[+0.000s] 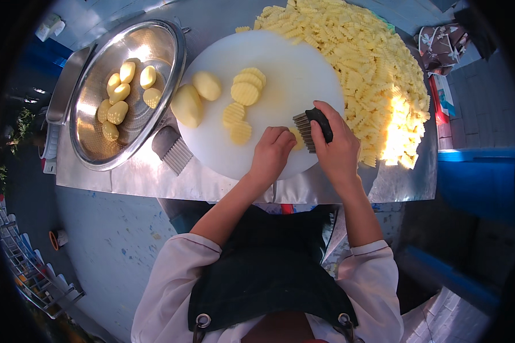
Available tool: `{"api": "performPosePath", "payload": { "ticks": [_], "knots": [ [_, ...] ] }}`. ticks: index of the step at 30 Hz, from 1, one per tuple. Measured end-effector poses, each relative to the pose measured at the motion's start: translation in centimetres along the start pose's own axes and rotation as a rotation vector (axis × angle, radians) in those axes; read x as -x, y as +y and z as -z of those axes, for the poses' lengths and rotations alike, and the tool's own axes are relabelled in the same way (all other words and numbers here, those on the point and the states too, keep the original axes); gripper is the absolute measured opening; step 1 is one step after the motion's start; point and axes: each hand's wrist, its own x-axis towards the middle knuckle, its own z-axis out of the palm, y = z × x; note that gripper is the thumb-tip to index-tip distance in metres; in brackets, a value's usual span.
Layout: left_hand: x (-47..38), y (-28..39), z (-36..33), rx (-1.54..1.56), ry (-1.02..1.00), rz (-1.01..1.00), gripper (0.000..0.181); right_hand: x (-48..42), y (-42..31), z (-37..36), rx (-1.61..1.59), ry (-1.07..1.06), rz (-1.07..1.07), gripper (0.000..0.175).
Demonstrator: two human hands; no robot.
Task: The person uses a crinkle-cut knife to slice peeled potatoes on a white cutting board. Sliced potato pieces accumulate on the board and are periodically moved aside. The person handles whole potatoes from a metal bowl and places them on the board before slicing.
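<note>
My right hand [338,148] grips the black handle of a crinkle cutter [305,130] whose wavy metal blade stands over the right part of a round white cutting board [283,60]. A potato slice [297,138] lies beside the blade, partly hidden. My left hand [273,151] has its fingers curled against that slice. Several ridged potato slices [245,93] overlap near the middle of the board, and more slices [240,132] lie just below them. Two whole peeled potatoes [187,106] rest at the board's left edge.
A steel colander [131,165] with several peeled potatoes stands at left. Close to it, a second crinkle cutter [172,150] lies on the metal table [133,182]. Crinkle-cut potato sticks [369,64] are heaped at right. A blue container [478,182] stands beyond the table's right edge.
</note>
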Motion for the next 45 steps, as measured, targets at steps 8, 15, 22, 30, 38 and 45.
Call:
{"api": "performPosePath", "payload": {
  "ticks": [8,15,22,30,38,45],
  "knots": [
    [0.1,-1.0,-0.4,0.123,0.054,0.045,0.013,-0.9,-0.6,-1.6,0.065,-0.11,-0.063,0.035],
    [0.2,-1.0,-0.2,0.118,0.03,0.034,0.015,-0.8,-0.4,-0.3,-0.01,-0.062,0.002,0.035],
    [0.3,-1.1,-0.4,0.125,0.076,0.022,0.014,-0.9,-0.9,-2.0,0.027,-0.132,-0.028,0.035],
    [0.8,-1.5,-0.5,0.1,0.067,0.025,0.012,-0.3,-0.8,-1.0,-0.057,-0.143,-0.027,0.036],
    [0.3,-0.4,1.3,0.05,-0.041,0.024,0.008,-1.1,0.7,-0.2,-0.051,-0.106,-0.085,0.036],
    [0.8,-3.5,8.3,-0.328,0.065,0.364,0.04,-0.1,-0.5,-0.4,-0.249,-0.162,-0.152,0.038]
  ]
}}
